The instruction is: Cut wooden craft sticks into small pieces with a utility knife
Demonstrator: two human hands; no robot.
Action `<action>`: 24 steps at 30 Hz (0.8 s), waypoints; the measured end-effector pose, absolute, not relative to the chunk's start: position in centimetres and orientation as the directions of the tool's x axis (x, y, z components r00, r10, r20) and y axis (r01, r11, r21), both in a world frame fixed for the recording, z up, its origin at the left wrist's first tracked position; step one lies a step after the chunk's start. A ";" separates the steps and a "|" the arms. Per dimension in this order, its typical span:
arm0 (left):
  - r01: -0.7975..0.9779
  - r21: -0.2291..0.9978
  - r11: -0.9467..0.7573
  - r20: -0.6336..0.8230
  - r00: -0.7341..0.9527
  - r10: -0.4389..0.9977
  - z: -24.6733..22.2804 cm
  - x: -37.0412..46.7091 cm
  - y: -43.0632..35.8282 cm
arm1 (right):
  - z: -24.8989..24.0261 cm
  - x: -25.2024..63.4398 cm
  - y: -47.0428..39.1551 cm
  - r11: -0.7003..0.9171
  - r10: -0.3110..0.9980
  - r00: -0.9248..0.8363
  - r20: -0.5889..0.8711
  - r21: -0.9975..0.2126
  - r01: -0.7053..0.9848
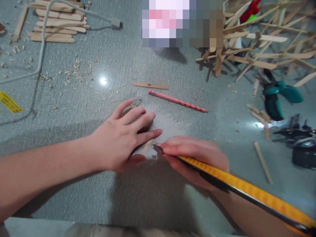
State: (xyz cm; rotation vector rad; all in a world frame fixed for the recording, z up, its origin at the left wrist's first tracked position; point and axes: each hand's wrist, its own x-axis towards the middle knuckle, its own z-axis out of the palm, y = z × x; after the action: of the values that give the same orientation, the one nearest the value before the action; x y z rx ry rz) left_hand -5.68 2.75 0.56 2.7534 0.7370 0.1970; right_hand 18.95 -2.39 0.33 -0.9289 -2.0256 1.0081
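Apparently, the slotted stick [158, 86] at twelve o'clock is done; splayed left hand [120, 133] steadies an unfinished strip [147, 147]; right hand [197, 153] grips the knife [222, 173].

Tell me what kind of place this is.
Probably a craft worktable: a utility knife in the right hand, stacked wooden sticks, and pliers lying nearby.
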 end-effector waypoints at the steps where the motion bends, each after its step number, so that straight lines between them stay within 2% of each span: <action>1: 0.461 0.316 -0.829 0.052 0.864 0.501 0.6 -5.7 2.9 | 0.3 18.8 -2.4 0.452 0.811 -0.529 0.248 -0.840 0.300; 4: 0.443 0.332 -0.833 0.050 0.874 0.484 0.8 -5.6 3.1 | 0.2 18.5 -2.4 0.455 0.814 -0.532 0.233 -0.826 0.333; 10: 0.419 0.281 -0.864 0.108 0.880 0.462 0.1 -5.5 3.1 | 0.3 18.4 -2.2 0.469 0.810 -0.537 0.238 -0.812 0.348; 19: 0.405 0.348 -0.845 0.081 0.885 0.458 -0.4 -5.4 3.1 | 0.1 18.4 -2.4 0.456 0.820 -0.531 0.212 -0.803 0.384; 24: 0.393 0.365 -0.844 0.078 0.890 0.449 -0.4 -5.3 3.3 | 0.3 18.5 -1.9 0.547 0.752 -0.606 0.257 -0.758 0.357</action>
State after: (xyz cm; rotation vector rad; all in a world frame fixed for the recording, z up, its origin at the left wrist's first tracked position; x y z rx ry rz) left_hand -5.32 3.29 -0.37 2.7148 0.6242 0.2279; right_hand 18.53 -1.93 0.31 -0.8909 -2.2113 0.9037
